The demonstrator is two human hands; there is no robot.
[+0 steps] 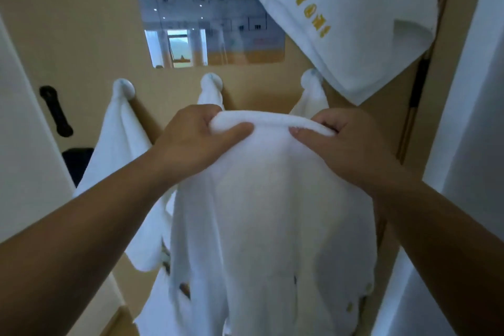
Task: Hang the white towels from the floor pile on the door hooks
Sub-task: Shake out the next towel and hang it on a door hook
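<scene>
Both hands, left hand and right hand, pinch the white towel's rolled top edge, below the twelve-o'clock door hooks. Soft, floppy terry; best gripped along that hem.

A tan door with white towels hanging on its hooks.

Three round hooks sit in a row across the middle of the door. The hook at 9 o'clock holds a long white towel that drops down the door. The middle hook holds a second towel. The hook at 3 o'clock holds a third towel. At 12 o'clock a shiny sign is stuck flat on the door. At 9 o'clock sits a black handle.
</scene>
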